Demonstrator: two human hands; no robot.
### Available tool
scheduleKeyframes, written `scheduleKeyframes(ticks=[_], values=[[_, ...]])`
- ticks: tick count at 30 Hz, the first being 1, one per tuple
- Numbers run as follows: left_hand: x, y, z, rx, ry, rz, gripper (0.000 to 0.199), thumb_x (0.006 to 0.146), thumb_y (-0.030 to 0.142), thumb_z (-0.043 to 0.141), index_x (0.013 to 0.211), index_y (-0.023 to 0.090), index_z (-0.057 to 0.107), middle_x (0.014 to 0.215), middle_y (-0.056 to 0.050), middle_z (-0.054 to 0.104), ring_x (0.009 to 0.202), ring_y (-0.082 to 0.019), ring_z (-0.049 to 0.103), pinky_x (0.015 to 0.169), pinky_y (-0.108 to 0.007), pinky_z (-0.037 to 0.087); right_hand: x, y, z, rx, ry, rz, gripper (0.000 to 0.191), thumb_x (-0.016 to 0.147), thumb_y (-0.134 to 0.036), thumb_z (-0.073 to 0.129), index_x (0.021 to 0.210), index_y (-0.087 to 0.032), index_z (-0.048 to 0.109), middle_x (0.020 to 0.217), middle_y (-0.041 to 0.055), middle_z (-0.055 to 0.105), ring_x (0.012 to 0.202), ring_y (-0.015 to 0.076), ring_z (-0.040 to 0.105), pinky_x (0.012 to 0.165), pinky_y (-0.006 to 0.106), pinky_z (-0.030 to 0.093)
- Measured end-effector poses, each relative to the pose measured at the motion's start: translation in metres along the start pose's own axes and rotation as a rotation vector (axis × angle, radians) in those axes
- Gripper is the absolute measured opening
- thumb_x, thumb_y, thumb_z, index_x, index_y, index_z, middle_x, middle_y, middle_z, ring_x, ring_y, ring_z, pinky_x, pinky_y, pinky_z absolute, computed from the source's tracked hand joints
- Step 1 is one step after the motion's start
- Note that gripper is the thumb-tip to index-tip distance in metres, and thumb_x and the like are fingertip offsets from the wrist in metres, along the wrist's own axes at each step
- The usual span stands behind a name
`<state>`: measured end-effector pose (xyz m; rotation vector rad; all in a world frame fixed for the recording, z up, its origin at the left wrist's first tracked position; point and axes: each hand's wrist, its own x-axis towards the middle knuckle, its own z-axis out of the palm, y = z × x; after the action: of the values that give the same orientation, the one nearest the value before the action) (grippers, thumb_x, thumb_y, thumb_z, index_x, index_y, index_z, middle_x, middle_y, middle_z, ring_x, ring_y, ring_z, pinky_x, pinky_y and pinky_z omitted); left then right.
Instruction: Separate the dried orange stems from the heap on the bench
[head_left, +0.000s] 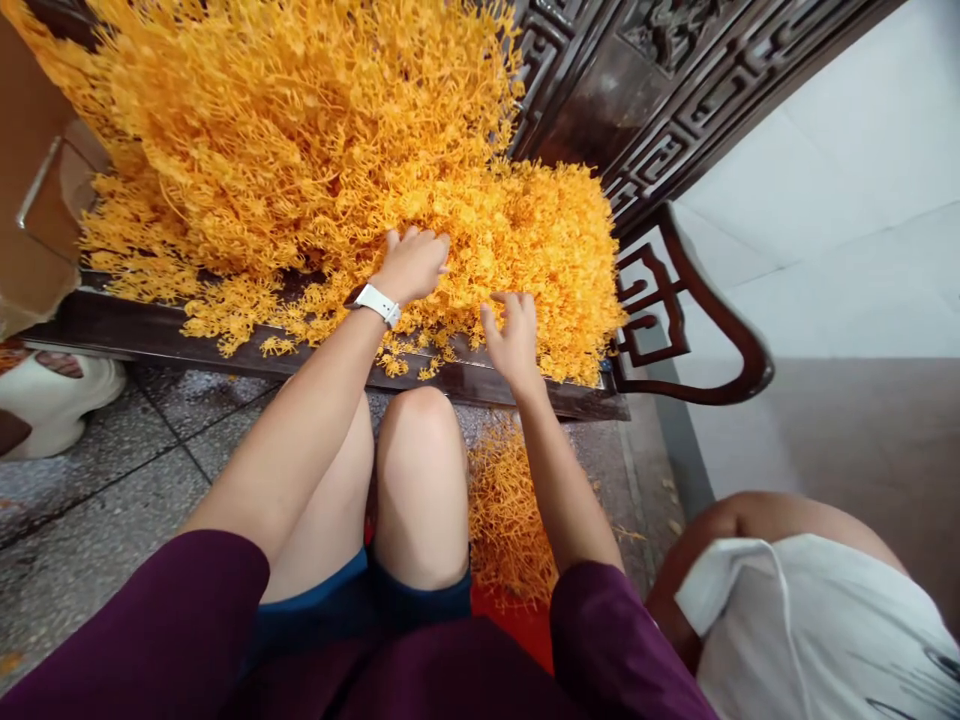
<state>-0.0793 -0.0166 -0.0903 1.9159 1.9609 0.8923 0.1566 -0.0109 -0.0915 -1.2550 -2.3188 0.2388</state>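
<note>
Dark polished wood underneath, a carved backrest (600, 90) behind the worktop (135, 327), and at far left a white shoe (71, 400) on speckled tiles. Across to the orange artificial sprigs (300, 140), heaped on the worktop, the heap's long axis running left to right, single sprigs pointing every way! Left hand (412, 265): palm down on them, fingertips partly hidden, any pinch impossible to tell. Right hand (512, 335): at the front edge, thumb and fingers parted. Farther right, a curved armrest (739, 350).
</note>
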Motion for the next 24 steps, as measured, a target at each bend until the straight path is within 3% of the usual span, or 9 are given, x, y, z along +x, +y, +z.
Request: scheduleKeyframes(ticks=[3,8,11,15,17,18,21,24], values=[[-0.001,0.001,-0.005,-0.131,0.017,-0.025,0.016,0.091,0.016,0.067,0.107,0.019,0.068,0.087,-0.009,0.062,0.114,-0.038,0.057,0.111,-0.066,0.027,0.014,-0.020,0.018,-0.103,-0.040,-0.102,0.041,0.102,-0.043,0.053,0.133,-0.020,0.066,0.129,0.0179,0.055,0.123,0.0352,0.050,0.110,0.055,0.042],[0.001,0.005,-0.010,-0.451,0.069,-0.016,0.012,0.090,0.015,0.063,0.100,0.021,0.063,0.079,-0.005,0.057,0.086,-0.027,0.057,0.093,-0.047,0.043,0.037,-0.027,0.043,-0.166,-0.082,-0.085,0.036,0.096,-0.033,0.059,0.127,-0.020,0.070,0.124,0.0173,0.061,0.115,0.0361,0.051,0.098,0.052,0.045],[0.004,0.011,-0.012,-0.674,0.162,0.044,0.009,0.091,0.015,0.059,0.092,0.024,0.057,0.078,-0.003,0.056,0.077,-0.021,0.053,0.083,-0.039,0.044,0.047,-0.025,0.038,-0.098,-0.003,-0.046,0.031,0.099,-0.029,0.050,0.120,-0.019,0.070,0.118,0.0153,0.064,0.112,0.0327,0.053,0.100,0.048,0.044],[0.003,0.022,-0.009,-0.816,0.256,0.101,0.009,0.092,0.019,0.063,0.091,0.024,0.055,0.082,-0.003,0.058,0.079,-0.020,0.055,0.081,-0.035,0.043,0.061,-0.014,0.007,-0.086,0.112,-0.017,0.030,0.102,-0.028,0.045,0.118,-0.018,0.068,0.117,0.0142,0.063,0.113,0.0302,0.054,0.103,0.045,0.041],[0.000,0.029,-0.004,-0.805,0.252,0.119,0.007,0.095,0.026,0.062,0.100,0.024,0.059,0.094,-0.007,0.064,0.090,-0.024,0.062,0.088,-0.037,0.044,0.067,-0.005,-0.010,-0.100,0.164,0.021,0.029,0.100,-0.027,0.047,0.116,-0.018,0.069,0.116,0.0139,0.062,0.114,0.0294,0.054,0.104,0.043,0.041],[-0.001,0.033,0.000,-0.765,0.225,0.133,0.018,0.096,0.030,0.062,0.113,0.024,0.059,0.107,-0.011,0.067,0.103,-0.027,0.064,0.094,-0.039,0.045,0.071,0.001,-0.018,-0.096,0.185,0.053,0.027,0.099,-0.026,0.049,0.115,-0.017,0.069,0.116,0.0138,0.061,0.115,0.0290,0.055,0.105,0.042,0.042],[-0.004,0.045,0.012,-0.381,0.160,0.143,0.049,0.095,0.037,0.063,0.140,0.021,0.052,0.142,-0.022,0.060,0.133,-0.040,0.054,0.110,-0.054,0.037,0.084,0.020,-0.037,-0.018,0.225,0.173,0.021,0.094,-0.025,0.057,0.108,-0.017,0.070,0.112,0.0122,0.061,0.113,0.0275,0.057,0.103,0.039,0.043],[-0.005,0.057,0.023,-0.055,0.147,0.122,0.052,0.098,0.036,0.055,0.147,0.020,0.052,0.151,-0.023,0.055,0.139,-0.047,0.044,0.110,-0.066,0.031,0.100,0.043,-0.058,0.192,0.325,0.330,0.010,0.088,-0.023,0.064,0.096,-0.020,0.067,0.105,0.0078,0.061,0.107,0.0256,0.058,0.100,0.037,0.043]])
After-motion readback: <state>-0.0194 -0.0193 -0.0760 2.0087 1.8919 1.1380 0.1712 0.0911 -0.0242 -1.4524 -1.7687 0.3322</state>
